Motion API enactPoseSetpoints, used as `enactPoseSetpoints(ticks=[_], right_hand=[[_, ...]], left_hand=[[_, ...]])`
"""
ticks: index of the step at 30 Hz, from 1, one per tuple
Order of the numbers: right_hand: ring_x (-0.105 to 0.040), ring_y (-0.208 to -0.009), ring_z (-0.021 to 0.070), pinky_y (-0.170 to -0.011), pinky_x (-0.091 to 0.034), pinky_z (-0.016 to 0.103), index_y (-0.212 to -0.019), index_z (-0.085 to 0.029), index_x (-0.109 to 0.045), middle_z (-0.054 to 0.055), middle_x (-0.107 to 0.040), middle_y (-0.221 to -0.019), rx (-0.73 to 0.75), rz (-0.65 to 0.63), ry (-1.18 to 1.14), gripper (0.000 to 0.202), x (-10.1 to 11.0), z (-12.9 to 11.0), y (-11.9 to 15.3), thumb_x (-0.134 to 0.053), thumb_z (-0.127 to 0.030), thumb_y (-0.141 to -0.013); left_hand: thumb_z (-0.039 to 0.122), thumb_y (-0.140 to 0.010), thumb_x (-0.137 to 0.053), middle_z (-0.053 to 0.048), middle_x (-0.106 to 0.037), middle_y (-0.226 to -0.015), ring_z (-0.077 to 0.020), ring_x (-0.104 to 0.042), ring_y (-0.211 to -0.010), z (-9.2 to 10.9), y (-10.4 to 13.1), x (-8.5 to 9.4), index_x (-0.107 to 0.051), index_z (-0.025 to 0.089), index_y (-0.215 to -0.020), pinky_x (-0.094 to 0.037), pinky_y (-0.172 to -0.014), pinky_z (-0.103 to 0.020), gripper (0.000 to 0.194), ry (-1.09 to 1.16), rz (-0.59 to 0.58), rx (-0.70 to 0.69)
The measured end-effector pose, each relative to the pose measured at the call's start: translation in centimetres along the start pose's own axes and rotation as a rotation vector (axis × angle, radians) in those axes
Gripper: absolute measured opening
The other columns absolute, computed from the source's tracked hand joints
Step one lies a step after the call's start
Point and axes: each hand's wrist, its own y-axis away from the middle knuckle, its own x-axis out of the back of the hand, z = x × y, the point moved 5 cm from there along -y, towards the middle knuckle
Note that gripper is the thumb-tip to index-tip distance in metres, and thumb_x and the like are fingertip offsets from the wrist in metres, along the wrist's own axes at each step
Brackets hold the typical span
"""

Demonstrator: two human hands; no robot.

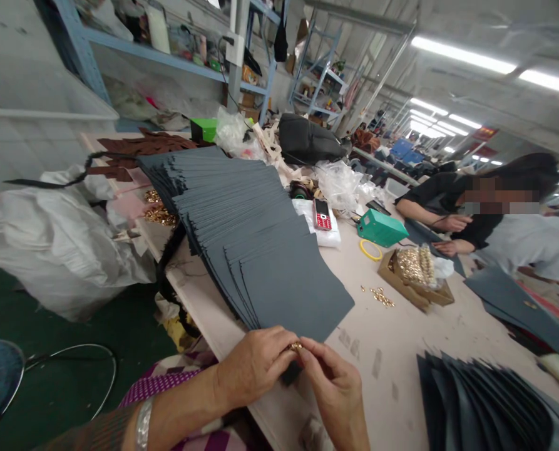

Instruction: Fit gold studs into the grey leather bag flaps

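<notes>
Left hand (253, 366) and right hand (335, 382): fingertips of both meet at the near edge of the surface (401, 351), each grip pinching one small gold fitting (297, 346) between them, just at the near corner of the fanned stack of grey sheets (255, 244). Loose gold fittings (380, 296) lie farther along; red phone (322, 215) and green box (381, 227) beyond
</notes>
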Motion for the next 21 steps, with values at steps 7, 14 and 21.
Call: enactPoseSetpoints(ticks=[7, 14, 21], right_hand=[[-0.069, -0.076, 0.0221, -0.072, -0.058, 0.030, -0.093, -0.018, -0.075, 0.009, -0.074, -0.087, -0.038, -0.036, 0.036, 0.026, -0.5, 0.7, -0.2, -0.065, -0.038, -0.078], [-0.067, -0.068, 0.0203, -0.064, -0.056, 0.027, -0.078, -0.016, -0.070, 0.007, -0.071, -0.074, -0.057, 0.019, 0.006, 0.021, -1.3, 0.9, -0.2, -0.062, -0.035, -0.077], [-0.067, -0.068, 0.0215, -0.065, -0.056, 0.027, -0.076, -0.019, -0.068, 0.006, -0.070, -0.072, -0.016, 0.098, -0.056, 0.030, -2.8, 0.7, -1.3, -0.060, -0.048, -0.074]], left_hand=[[0.020, -0.097, -0.034, -0.004, -0.058, -0.083, -0.0165, -0.053, -0.078, -0.4, 0.1, -0.5, -0.051, 0.016, -0.090, -0.042, -0.072, -0.027, 0.019, -0.099, -0.045, -0.048], [0.020, -0.097, -0.033, -0.004, -0.057, -0.081, -0.0179, -0.052, -0.075, -0.5, 0.4, -1.0, -0.050, 0.017, -0.087, -0.042, -0.069, -0.029, 0.020, -0.168, -0.060, -0.060], [0.019, -0.092, -0.040, -0.001, -0.058, -0.077, -0.0136, -0.054, -0.069, -0.6, 0.5, 0.4, -0.049, 0.019, -0.082, -0.038, -0.063, -0.024, 0.014, -0.003, 0.050, 0.150]])
